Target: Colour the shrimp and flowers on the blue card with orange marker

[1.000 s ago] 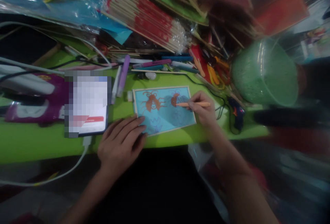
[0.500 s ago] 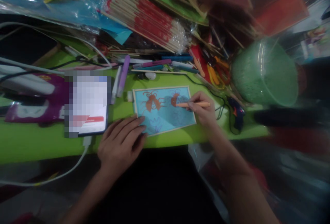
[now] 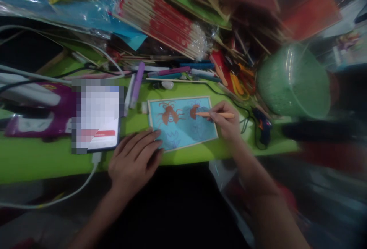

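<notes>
A small blue picture card point(image 3: 183, 131) with orange crab-like figures lies on the green table point(image 3: 43, 157). My right hand point(image 3: 226, 121) grips an orange pencil point(image 3: 218, 115), its tip resting on the right-hand orange figure. My left hand point(image 3: 134, 159) lies flat with fingers spread, pressing on the card's lower left corner at the table's front edge.
A phone point(image 3: 99, 117) with a white cable sits left of the card. Markers and pens point(image 3: 172, 71), a bundle of sticks point(image 3: 163, 20) and coloured sheets pile up behind. A green bucket point(image 3: 292, 81) stands at right, a glue gun point(image 3: 262, 125) beside it.
The pencil tip has shifted very slightly over the right orange figure. My left hand has stayed in place on the card.
</notes>
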The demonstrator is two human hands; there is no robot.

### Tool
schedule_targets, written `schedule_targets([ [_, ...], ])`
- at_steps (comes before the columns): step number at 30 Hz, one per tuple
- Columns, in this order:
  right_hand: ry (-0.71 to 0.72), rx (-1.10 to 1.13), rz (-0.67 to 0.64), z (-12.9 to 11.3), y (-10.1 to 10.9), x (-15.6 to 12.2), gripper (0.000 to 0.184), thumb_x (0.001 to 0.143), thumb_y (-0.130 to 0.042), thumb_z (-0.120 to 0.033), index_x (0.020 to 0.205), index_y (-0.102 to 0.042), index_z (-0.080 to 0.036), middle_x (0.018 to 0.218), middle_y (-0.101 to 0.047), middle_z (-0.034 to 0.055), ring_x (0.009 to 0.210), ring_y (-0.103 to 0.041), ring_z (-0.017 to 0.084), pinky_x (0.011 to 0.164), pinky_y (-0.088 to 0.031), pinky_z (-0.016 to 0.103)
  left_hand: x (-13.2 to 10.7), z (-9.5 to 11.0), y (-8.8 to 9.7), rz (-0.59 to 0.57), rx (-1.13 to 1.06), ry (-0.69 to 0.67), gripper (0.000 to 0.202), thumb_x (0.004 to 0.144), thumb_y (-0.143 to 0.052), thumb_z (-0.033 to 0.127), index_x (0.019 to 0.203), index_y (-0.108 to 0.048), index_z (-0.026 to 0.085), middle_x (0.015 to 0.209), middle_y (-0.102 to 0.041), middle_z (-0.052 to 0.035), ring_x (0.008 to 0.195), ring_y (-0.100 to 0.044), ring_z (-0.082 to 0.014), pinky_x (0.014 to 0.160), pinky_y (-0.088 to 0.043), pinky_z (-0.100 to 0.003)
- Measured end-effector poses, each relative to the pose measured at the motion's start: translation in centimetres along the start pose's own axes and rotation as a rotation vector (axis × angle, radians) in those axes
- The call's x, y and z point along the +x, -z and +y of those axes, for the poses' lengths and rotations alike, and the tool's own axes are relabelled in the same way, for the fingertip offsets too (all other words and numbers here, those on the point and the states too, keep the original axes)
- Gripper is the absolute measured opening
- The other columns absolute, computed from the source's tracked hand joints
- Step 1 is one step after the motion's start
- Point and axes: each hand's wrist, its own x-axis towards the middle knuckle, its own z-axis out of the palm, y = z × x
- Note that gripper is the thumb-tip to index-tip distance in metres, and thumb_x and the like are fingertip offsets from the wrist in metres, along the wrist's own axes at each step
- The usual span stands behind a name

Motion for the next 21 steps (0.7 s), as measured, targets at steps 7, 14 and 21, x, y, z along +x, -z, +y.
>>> schedule_targets([
  [7,0.018,-0.011,-0.023,0.29,0.08,0.08,0.025,0.083,-0.080,-0.045,0.080,-0.068,-0.024,0.068,-0.071,-0.0014,0.064,-0.064,0.017,0.065,-0.051,0.032,0.04,-0.09,0.07,-0.003,0.016,-0.018,0.026,0.088,-0.075,0.015,0.111,-0.067,0.023,0.122,-0.080,-0.0042,0.116,-0.075,-0.0269,0.102,-0.054,-0.044],
  [14,0.027,-0.005,-0.022,0.42,0.10,0.05,0.021,0.085,-0.080,-0.041,0.082,-0.069,-0.024,0.070,-0.072,-0.0022,0.066,-0.065,0.016,0.066,-0.051,0.031,0.10,-0.03,0.09,0.006,0.017,-0.024,0.026,0.087,-0.076,0.015,0.110,-0.067,0.022,0.121,-0.080,-0.0052,0.116,-0.075,-0.0269,0.103,-0.054,-0.044],
  [21,0.017,0.008,-0.034,0.92,0.11,-0.12,0.021,0.087,-0.081,-0.041,0.087,-0.070,-0.023,0.074,-0.074,-0.0018,0.069,-0.068,0.016,0.068,-0.051,0.030,-0.08,-0.12,0.02,-0.009,0.006,-0.009,0.027,0.088,-0.076,0.016,0.112,-0.067,0.024,0.123,-0.079,-0.0036,0.118,-0.074,-0.0262,0.105,-0.053,-0.043],
])
